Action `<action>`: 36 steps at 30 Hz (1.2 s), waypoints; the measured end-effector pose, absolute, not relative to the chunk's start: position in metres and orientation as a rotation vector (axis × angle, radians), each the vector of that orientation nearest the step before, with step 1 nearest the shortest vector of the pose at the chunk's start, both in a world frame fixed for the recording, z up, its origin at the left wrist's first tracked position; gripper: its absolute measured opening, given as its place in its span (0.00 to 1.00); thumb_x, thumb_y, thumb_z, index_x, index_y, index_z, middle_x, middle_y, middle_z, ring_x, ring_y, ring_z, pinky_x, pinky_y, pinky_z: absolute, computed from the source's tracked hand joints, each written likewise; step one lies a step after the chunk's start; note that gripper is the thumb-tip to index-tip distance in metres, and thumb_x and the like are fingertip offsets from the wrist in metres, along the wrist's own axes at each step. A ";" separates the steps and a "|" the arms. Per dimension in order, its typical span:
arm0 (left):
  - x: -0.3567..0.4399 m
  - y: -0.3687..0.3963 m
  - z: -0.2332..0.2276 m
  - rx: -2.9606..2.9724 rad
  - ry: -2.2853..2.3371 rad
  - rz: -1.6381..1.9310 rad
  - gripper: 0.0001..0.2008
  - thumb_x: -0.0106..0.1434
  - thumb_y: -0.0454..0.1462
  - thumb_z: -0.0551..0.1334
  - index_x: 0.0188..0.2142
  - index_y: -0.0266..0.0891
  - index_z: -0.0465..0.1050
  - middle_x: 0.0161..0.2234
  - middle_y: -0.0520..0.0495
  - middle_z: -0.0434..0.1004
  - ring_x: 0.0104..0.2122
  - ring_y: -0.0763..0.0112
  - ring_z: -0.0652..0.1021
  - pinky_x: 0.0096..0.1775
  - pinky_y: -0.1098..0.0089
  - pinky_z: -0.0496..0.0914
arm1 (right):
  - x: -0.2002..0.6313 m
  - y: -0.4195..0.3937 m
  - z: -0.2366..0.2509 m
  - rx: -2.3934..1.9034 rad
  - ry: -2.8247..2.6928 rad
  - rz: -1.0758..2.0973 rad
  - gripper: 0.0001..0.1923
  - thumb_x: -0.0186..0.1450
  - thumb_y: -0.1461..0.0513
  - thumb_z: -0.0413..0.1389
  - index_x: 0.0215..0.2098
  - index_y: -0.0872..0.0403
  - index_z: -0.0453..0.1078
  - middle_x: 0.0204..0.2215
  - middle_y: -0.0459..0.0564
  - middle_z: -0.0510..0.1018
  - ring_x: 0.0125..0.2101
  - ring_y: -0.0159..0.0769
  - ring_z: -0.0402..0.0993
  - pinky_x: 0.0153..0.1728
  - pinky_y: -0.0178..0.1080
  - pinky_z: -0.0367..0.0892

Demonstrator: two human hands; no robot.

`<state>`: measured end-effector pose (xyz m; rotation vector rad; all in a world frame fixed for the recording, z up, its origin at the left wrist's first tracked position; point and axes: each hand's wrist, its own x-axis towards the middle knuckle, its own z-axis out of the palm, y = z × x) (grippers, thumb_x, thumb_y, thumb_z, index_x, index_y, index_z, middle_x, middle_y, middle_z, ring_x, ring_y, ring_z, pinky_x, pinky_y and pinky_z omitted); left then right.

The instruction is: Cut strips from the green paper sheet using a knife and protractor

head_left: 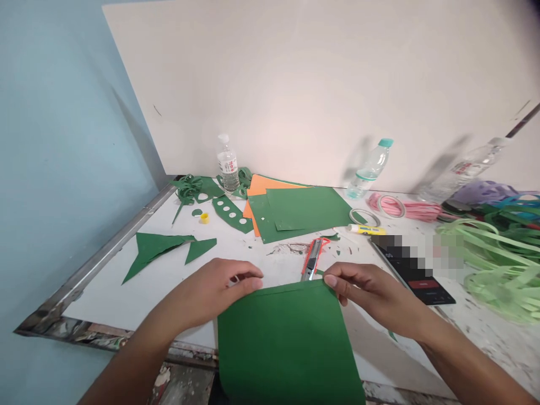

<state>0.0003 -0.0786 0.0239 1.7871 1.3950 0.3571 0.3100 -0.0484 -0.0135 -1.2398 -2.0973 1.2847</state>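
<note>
**A:** Where does the green sheet [287, 343] lie from your hands?

**B:** Right under them. It hangs over the near edge of the worktop [126, 298], its long axis running from six o'clock up toward twelve, and its far edge runs crosswise between your hands. Your left hand [215, 289] pinches the far left corner with fingertips curled down onto it; your right hand [367, 289] pinches the far right corner the same way. Both are closed lightly on the sheet, fingers bent, nothing else in them. Neither is nearer: they sit level, one at each corner.

**A:** What is the sheet like?

**B:** Thin, flat, matte, dark green, with straight edges. It looks like craft foam or stiff paper; you cannot tell which. A faint fold or crease line shows just inside the far edge.

**A:** And what lies close by?

**B:** At twelve o'clock from the sheet, almost touching its far edge, a red utility knife [312, 260] points toward you. Farther at twelve, a stack of green and orange sheets [295, 211] lies flat. At ten o'clock are pointed green offcuts [156, 247], and beyond them a punched green strip [231, 212] with round holes and a small clear bottle [228, 166]. At two o'clock, a glue stick [366, 229], a roll of tape [364, 216] and a dark phone [417, 273]; at three o'clock, a loose heap of pale green strips [502, 264].
</note>
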 end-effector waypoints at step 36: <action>0.057 -0.075 0.020 1.818 1.205 0.393 0.11 0.68 0.42 0.59 0.35 0.43 0.79 0.27 0.55 0.74 0.27 0.72 0.71 0.28 0.72 0.60 | 0.286 -0.058 -0.004 -1.163 -2.090 1.364 0.16 0.72 0.50 0.53 0.34 0.50 0.73 0.26 0.43 0.68 0.28 0.33 0.62 0.29 0.35 0.58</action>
